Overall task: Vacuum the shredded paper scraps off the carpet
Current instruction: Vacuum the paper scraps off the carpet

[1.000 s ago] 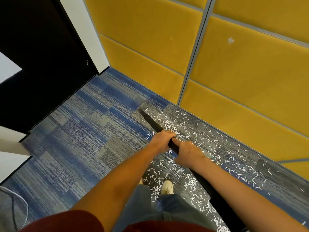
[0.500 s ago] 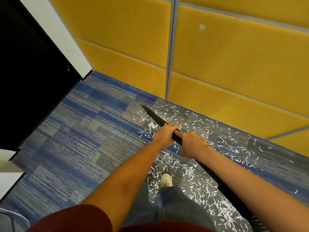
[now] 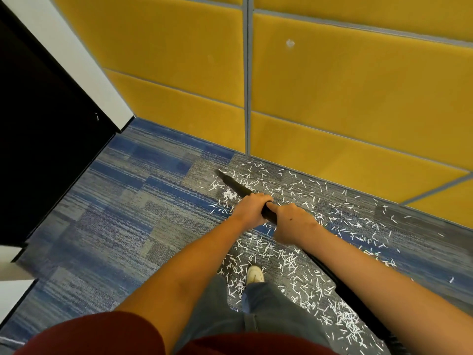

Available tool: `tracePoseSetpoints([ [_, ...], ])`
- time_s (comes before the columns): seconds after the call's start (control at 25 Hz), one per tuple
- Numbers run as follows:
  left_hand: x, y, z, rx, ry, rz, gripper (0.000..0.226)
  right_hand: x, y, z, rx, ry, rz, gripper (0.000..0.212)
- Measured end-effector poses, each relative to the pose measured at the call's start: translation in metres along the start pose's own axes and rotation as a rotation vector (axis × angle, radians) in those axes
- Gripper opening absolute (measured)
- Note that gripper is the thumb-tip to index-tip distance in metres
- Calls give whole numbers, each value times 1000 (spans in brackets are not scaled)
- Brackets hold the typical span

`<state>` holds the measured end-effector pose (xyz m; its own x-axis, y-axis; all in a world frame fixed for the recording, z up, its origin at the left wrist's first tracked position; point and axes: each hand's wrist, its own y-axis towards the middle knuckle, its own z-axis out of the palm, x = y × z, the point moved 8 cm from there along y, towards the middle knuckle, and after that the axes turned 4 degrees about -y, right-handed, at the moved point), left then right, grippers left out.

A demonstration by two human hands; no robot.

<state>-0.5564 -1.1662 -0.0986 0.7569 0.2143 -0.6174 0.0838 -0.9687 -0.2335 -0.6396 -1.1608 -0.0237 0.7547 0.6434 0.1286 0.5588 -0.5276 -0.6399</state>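
Your blue-grey striped carpet (image 3: 115,226) holds white shredded paper scraps (image 3: 289,260) by the yellow wall (image 3: 358,98). The slim black vacuum wand (image 3: 234,185) reaches their far edge, left hand (image 3: 252,208) and right hand (image 3: 291,221) clasping it. Likely mid-sweep; next, pull back through them.

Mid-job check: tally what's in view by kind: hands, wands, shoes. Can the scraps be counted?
Hands: 2, left hand and right hand, both gripping the wand
Wand: 1
Shoe: 1
Scraps: too many to count
Total: 4, scraps aside
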Motion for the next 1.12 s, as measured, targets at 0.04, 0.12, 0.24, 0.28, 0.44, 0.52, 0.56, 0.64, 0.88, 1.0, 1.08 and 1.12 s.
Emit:
tracePoseSetpoints([
  [0.04, -8, 3, 2, 10, -2, 21, 13, -5, -4, 0, -4, 11, 19, 59],
  [0.12, -21, 7, 10, 36, 12, 53, 16, -15, -11, 2, -2, 42, 47, 57],
  [0.24, -31, 8, 19, 76, 52, 63, 17, -23, -21, 5, -1, 62, 62, 60],
  [0.28, -31, 5, 22, 91, 67, 71, 17, -23, -24, 8, -2, 60, 56, 62],
  [0.44, -29, -14, 24, 128, 232, 103, 27, -15, -37, 20, 15, 16, -11, 62],
  [0.52, -23, -25, 30, 156, 320, 100, 29, -9, -43, 27, 25, 9, -50, 63],
  [0.56, -20, -29, 32, 159, 335, 92, 32, -6, -45, 29, 25, 0, -59, 64],
  [0.64, -16, -34, 32, 156, 315, 65, 37, -4, -46, 33, 35, 5, -51, 62],
  [0.88, -11, -32, 15, 88, 145, 77, 24, 5, -42, 23, -10, 5, 4, 65],
  [1.0, -5, -32, 5, 68, 101, 134, 22, 19, -40, 23, -67, 23, 74, 65],
  [1.08, -1, -29, 5, 130, 74, 192, 18, 29, -37, 30, -69, 79, 137, 62],
  [1.12, -1, -29, 9, 168, 67, 214, 16, 32, -36, 35, -66, 102, 163, 61],
])
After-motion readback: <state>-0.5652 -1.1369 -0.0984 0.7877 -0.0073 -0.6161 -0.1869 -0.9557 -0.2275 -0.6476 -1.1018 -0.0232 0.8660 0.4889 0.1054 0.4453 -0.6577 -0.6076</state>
